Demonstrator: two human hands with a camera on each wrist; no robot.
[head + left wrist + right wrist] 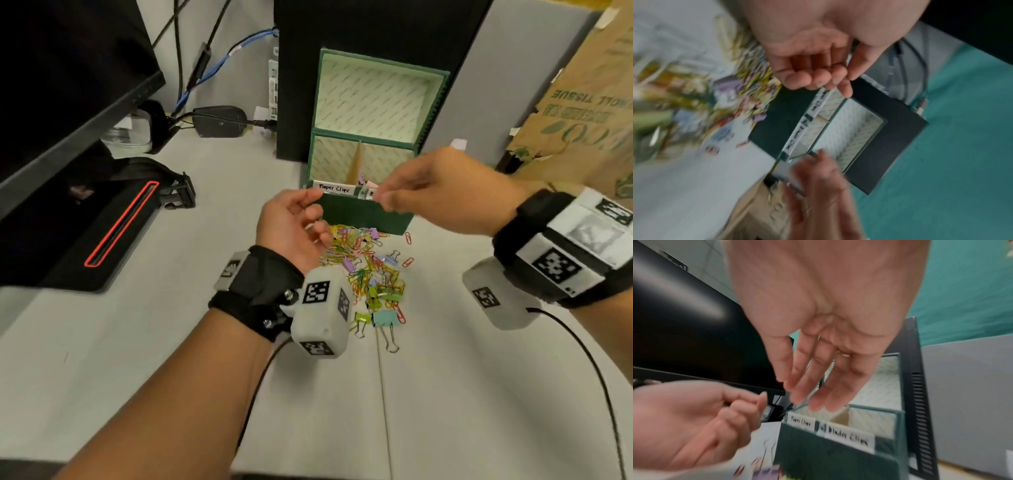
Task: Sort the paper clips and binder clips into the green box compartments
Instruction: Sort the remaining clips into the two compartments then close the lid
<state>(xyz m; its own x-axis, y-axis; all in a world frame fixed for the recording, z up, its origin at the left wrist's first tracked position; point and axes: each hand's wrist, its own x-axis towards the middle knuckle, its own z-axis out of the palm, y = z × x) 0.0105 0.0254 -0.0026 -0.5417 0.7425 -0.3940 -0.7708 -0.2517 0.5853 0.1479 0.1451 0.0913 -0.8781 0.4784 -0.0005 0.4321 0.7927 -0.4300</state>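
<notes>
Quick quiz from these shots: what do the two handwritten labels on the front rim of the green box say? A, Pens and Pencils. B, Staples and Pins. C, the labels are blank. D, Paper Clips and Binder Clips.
D: in the right wrist view the green box carries a left label reading Paper Clips and a right label reading Binder Clips.
</notes>
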